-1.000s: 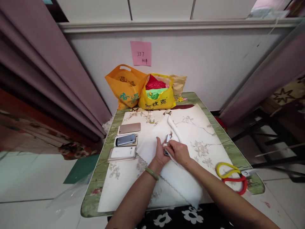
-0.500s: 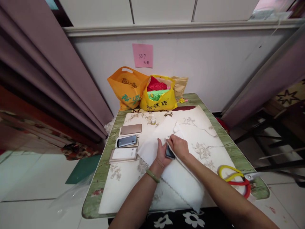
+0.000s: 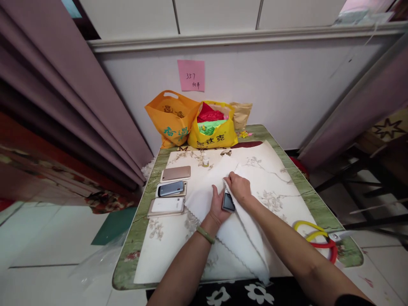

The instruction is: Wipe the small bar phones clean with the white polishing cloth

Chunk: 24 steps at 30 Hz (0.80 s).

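A small dark-screened mobile phone [image 3: 228,203] rests in my left hand [image 3: 219,207], whose thumb stands up away from it. My right hand [image 3: 239,187] pinches a fold of a white cloth [image 3: 247,238] at the phone's upper end, covering part of that end. The cloth has a scalloped edge, spreads beneath both hands and drapes toward the table's front edge. Left of my hands, other phones lie in a column: a rose-gold phone [image 3: 176,173], a blue-grey phone [image 3: 170,188] on top of another, and a white phone [image 3: 168,205] on a gold one.
Large scissors [image 3: 328,238] with yellow and red handles lie at the right front edge, blades past the table. At the back stand an orange bag [image 3: 172,119], a yellow bag [image 3: 213,139] of coloured cloths and a brown pouch [image 3: 241,115]. A small bottle [image 3: 205,162] stands before them.
My right hand has moved slightly up and away along the phone with the cloth, and more of the phone's face shows. My left hand still holds the phone in nearly the same place.
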### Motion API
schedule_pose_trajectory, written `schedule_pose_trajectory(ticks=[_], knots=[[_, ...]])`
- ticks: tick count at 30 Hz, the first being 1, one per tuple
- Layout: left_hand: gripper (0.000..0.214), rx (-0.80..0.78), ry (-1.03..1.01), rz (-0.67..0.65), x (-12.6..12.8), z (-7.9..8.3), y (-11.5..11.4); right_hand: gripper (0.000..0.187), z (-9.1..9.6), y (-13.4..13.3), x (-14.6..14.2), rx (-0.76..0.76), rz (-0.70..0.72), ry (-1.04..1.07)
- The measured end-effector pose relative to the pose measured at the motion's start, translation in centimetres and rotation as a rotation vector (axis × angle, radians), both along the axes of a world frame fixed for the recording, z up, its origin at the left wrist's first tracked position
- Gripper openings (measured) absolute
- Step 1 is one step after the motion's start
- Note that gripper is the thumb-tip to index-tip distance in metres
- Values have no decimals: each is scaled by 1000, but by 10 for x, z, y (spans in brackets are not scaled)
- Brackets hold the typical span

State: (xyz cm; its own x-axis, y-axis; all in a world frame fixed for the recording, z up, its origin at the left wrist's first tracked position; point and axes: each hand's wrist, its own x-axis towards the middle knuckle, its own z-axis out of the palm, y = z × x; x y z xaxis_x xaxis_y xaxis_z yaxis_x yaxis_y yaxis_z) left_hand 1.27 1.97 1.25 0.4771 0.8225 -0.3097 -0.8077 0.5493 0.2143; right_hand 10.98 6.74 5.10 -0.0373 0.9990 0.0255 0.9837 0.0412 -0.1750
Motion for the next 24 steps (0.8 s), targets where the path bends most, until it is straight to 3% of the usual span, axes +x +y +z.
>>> schedule_pose_trajectory(ticks=[3, 8, 10, 17, 20, 24], knots=[[61, -32, 11, -3, -2, -2, -1, 34, -6, -19, 2, 40, 60, 10], [61, -132, 33, -54, -4, -3, 0, 33, -12, -53, 1, 71, 312, 85], [60, -139, 47, -36, -3, -2, 2, 34, -11, -48, 0, 60, 296, 90], [62, -21, 32, 23, 1, 1, 1, 34, -1, -9, 3, -23, 48, 5], [61, -39, 47, 21, -2, 0, -2, 33, -1, -23, 5, 13, 112, 33], [59, -128, 42, -17, -5, -4, -2, 30, -2, -55, 3, 16, 327, 120]])
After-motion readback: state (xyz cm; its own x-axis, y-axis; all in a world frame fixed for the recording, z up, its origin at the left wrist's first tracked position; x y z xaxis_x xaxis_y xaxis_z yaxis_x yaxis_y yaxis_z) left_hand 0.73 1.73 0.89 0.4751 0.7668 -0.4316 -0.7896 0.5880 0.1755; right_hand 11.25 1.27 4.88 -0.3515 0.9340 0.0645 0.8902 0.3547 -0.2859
